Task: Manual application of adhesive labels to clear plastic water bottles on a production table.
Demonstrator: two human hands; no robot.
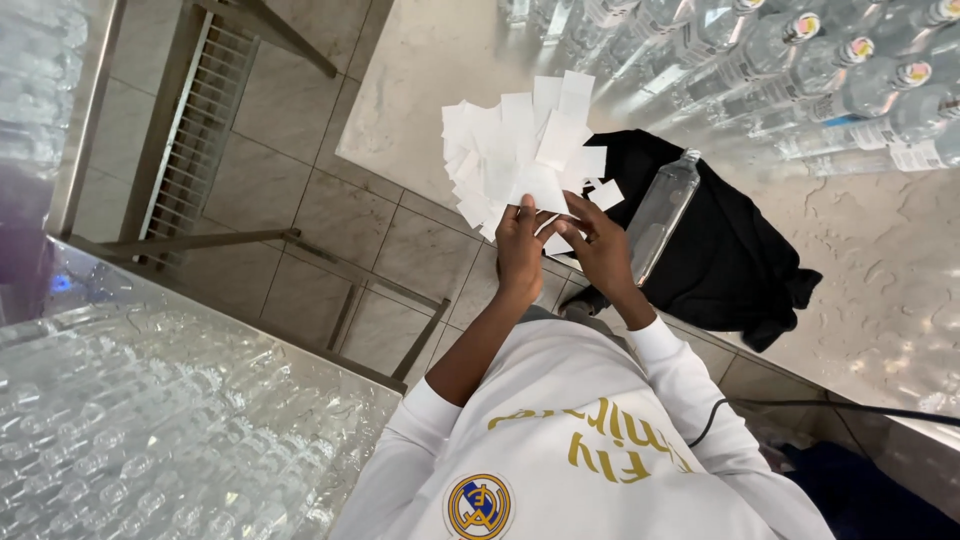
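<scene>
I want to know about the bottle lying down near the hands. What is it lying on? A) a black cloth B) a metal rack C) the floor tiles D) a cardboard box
A: the clear bottle lies on its side on the black cloth spread over the stone counter, just beside the right hand handling the white paper slips.

There is one view only, from the camera on the person's head. It looks steeply down past the chest, close to both hands, and takes in the pale surface and the tiled floor.
</scene>
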